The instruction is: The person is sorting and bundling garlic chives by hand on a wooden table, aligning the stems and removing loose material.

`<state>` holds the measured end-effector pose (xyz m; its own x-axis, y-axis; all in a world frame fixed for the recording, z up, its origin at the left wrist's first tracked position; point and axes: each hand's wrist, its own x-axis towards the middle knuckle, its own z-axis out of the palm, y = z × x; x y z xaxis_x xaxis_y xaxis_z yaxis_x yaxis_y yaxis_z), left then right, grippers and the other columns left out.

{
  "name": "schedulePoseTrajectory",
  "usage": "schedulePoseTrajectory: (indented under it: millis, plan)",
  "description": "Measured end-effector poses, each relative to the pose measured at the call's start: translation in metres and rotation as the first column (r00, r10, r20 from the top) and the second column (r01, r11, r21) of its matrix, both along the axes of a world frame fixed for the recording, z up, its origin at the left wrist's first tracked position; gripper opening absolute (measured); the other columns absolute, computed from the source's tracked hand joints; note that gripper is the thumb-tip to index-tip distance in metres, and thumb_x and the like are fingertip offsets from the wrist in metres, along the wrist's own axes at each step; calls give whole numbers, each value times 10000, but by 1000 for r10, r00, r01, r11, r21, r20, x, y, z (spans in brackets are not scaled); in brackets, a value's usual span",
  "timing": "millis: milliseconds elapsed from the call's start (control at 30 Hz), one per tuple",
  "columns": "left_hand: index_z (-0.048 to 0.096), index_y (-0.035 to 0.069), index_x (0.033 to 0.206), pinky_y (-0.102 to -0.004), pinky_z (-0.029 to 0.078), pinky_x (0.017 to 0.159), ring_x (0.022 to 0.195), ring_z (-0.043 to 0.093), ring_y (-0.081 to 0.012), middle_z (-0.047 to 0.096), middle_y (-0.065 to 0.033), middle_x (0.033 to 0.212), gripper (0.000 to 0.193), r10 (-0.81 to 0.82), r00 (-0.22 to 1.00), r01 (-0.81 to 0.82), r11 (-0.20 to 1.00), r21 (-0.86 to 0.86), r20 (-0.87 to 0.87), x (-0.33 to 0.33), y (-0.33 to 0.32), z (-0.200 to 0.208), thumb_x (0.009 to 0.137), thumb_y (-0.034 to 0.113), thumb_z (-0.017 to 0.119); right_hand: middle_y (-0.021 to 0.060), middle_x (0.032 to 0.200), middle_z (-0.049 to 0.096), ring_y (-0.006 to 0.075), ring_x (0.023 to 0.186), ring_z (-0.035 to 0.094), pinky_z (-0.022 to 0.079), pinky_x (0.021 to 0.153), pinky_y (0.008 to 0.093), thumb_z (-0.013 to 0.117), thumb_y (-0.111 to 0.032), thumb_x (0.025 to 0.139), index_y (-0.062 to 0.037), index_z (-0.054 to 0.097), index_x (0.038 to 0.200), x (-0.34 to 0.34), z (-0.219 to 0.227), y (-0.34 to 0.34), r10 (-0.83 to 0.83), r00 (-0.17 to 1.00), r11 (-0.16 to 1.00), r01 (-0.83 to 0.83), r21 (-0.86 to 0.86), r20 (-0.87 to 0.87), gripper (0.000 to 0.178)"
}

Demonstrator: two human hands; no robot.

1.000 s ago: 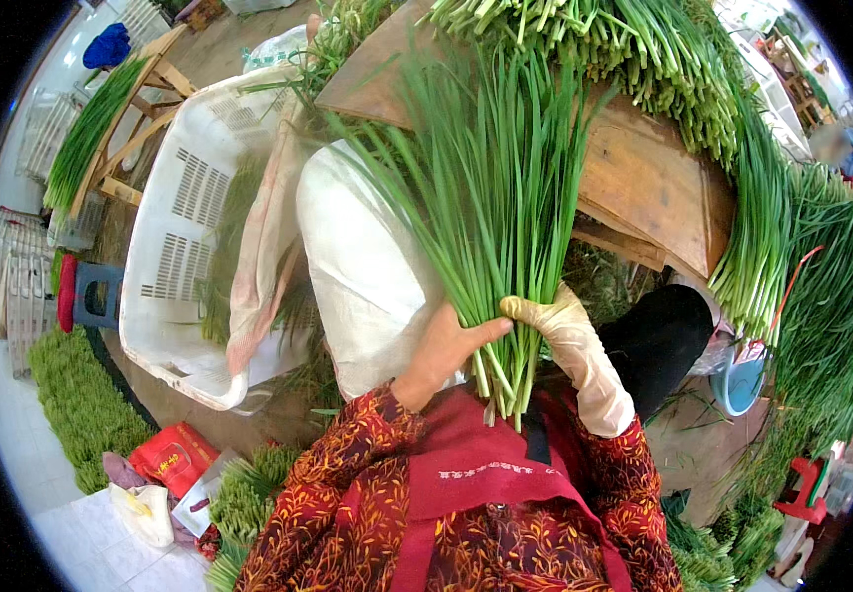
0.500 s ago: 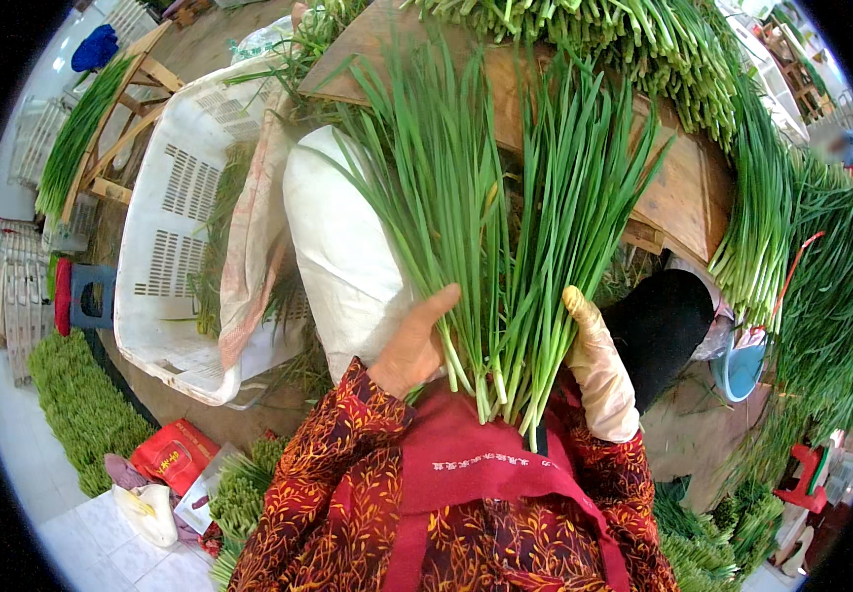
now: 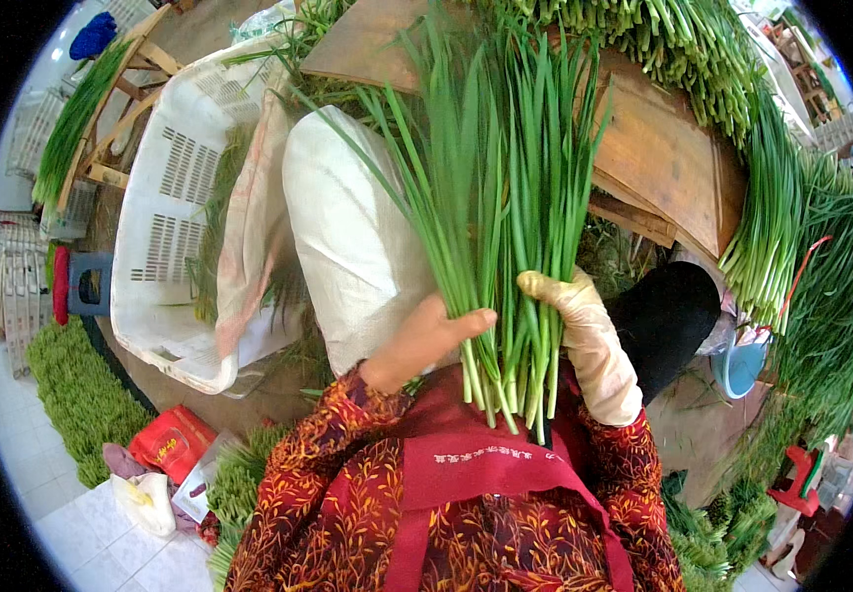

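A loose bunch of long green garlic chives [image 3: 520, 187] stands between my hands, leaf tips away from me, pale stem ends over my red apron [image 3: 485, 472]. My bare left hand [image 3: 424, 337] grips its left side, thumb laid across the front of the stems. On the right side, my right hand [image 3: 586, 331] in a cream glove closes on the stems, thumb in front. The other fingers of both hands are mostly hidden. Under the left of the leaves, white cloth [image 3: 347, 232] covers my left knee; my dark right knee [image 3: 668, 306] is bare of cloth.
A white perforated crate [image 3: 140, 286] with a pinkish sack over its edge stands at left. Ahead is a wooden board [image 3: 668, 148]; chives are heaped [image 3: 683, 49] beyond it and along the right. A blue basin [image 3: 740, 363] stands at right. Green bundles [image 3: 81, 395] lie far left.
My hands have come closer together, the right one moving left. The spread bunch has narrowed, and the gap between its two halves has largely closed. My left thumb now lies across the stems.
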<state>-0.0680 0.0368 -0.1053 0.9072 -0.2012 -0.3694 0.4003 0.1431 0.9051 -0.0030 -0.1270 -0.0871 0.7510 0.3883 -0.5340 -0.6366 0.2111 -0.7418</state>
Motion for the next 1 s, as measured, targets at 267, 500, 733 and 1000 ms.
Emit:
schedulePoseTrajectory:
  millis: [267, 500, 733, 1000]
  plan:
    - [387, -24, 1129, -299, 453, 800, 906, 515, -148, 515, -80, 993, 394, 36, 932, -245, 796, -554, -360, -2, 0, -4, 795, 138, 518, 67, 835, 601, 159, 723, 576, 474, 690, 278, 665, -129, 681, 6, 542, 974, -7, -21, -19, -76, 994, 987, 87, 134, -80, 346]
    - [356, -19, 1172, -286, 441, 809, 937, 503, -140, 485, -85, 1076, 461, 121, 957, -226, 879, -419, -263, 5, 5, -7, 803, 181, 548, 61, 912, 583, 157, 779, 566, 465, 717, 271, 677, -135, 677, -10, 508, 1033, -6, -19, -16, -86, 995, 991, 90, 100, -42, 413]
    - [397, 28, 1162, -281, 439, 802, 929, 519, -145, 514, -51, 1068, 401, 137, 945, -296, 743, -601, -297, 36, 21, -13, 846, 254, 497, 44, 832, 584, 143, 682, 576, 484, 629, 246, 714, -188, 650, -16, 510, 1022, -4, -18, -13, -51, 998, 999, 51, 18, 26, 458]
    - [433, 22, 1141, -259, 394, 823, 954, 494, -126, 508, -47, 1082, 451, 51, 984, -124, 886, -448, -171, 54, 9, -7, 791, 262, 584, 45, 835, 597, 134, 698, 568, 468, 628, 255, 713, -333, 651, -27, 533, 1004, 12, -6, -13, 104, 994, 994, -103, -20, 34, 501]
